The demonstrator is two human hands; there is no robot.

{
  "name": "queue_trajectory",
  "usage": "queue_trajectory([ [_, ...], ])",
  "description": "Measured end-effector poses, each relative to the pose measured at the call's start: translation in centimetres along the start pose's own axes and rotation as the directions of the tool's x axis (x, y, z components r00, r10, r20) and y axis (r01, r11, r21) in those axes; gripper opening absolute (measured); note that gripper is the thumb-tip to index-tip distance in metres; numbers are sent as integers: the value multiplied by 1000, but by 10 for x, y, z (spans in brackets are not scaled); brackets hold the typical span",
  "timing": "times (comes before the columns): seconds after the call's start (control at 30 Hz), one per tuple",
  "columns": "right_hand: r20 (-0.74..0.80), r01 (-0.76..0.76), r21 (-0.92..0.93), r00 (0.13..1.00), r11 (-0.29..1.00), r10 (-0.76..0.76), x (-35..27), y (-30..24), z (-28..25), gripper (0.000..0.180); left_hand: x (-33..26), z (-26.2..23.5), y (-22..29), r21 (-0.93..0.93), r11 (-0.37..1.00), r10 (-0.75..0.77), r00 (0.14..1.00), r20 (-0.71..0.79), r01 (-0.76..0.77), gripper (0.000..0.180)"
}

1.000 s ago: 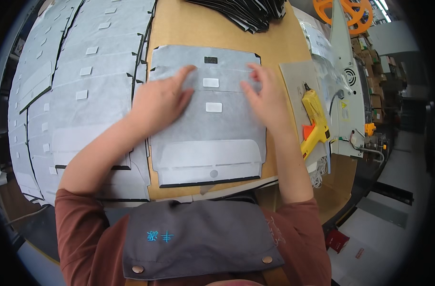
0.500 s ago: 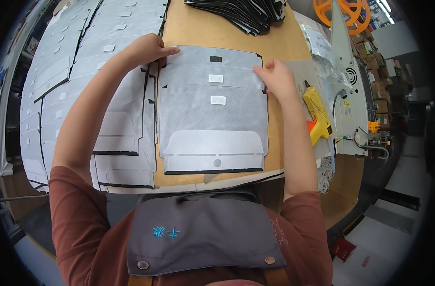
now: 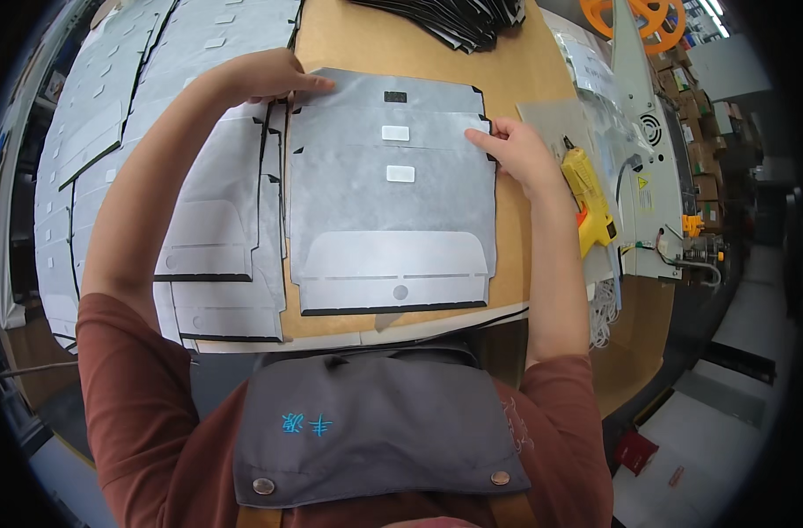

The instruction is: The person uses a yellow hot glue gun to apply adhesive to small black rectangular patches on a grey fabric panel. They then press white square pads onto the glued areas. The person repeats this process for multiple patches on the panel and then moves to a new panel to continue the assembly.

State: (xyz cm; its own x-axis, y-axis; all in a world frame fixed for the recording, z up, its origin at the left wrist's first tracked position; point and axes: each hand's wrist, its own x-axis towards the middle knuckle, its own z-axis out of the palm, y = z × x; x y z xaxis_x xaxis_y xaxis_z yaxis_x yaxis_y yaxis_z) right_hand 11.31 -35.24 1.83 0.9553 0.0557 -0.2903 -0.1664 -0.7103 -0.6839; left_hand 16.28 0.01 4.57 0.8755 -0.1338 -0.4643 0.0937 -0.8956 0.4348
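In front of me a pale grey sheet panel (image 3: 392, 198) with dark edging lies on the tan tabletop. It carries two white rectangular patches (image 3: 399, 173), a small black patch (image 3: 395, 97) near its far edge, and a lighter flap-shaped piece along its near side. My left hand (image 3: 274, 77) is closed at the far left corner, thumb on top and fingers under it. On the right edge, below the far corner, my right hand (image 3: 517, 154) pinches the panel with its thumb on top; its other fingers are partly hidden.
Overlapping similar panels (image 3: 212, 238) cover the left side. A stack of black-edged pieces (image 3: 458, 22) sits at the far side. To the right are a yellow glue gun (image 3: 586, 198), clear plastic bags (image 3: 595, 84), a machine with an orange reel (image 3: 630, 13), and white cord (image 3: 604, 317).
My right hand has slid a little nearer along the panel's right edge. The far left corner, with my left hand on it, appears slightly raised. The whole view has shifted a little.
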Motion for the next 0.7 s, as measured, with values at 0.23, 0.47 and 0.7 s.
queue_trajectory([
  [0.23,-119,51,-159,990,986,-70,-17,12,5,38,-53,20,-4,-98,988,-97,979,178,116,45],
  [0.47,-23,39,-101,999,994,-42,-22,15,4,31,-96,48,2,-178,971,-141,982,129,163,36],
  [0.7,11,1,22,1000,1000,-1,-55,9,5,30,-122,58,3,-169,977,-103,983,153,129,35],
])
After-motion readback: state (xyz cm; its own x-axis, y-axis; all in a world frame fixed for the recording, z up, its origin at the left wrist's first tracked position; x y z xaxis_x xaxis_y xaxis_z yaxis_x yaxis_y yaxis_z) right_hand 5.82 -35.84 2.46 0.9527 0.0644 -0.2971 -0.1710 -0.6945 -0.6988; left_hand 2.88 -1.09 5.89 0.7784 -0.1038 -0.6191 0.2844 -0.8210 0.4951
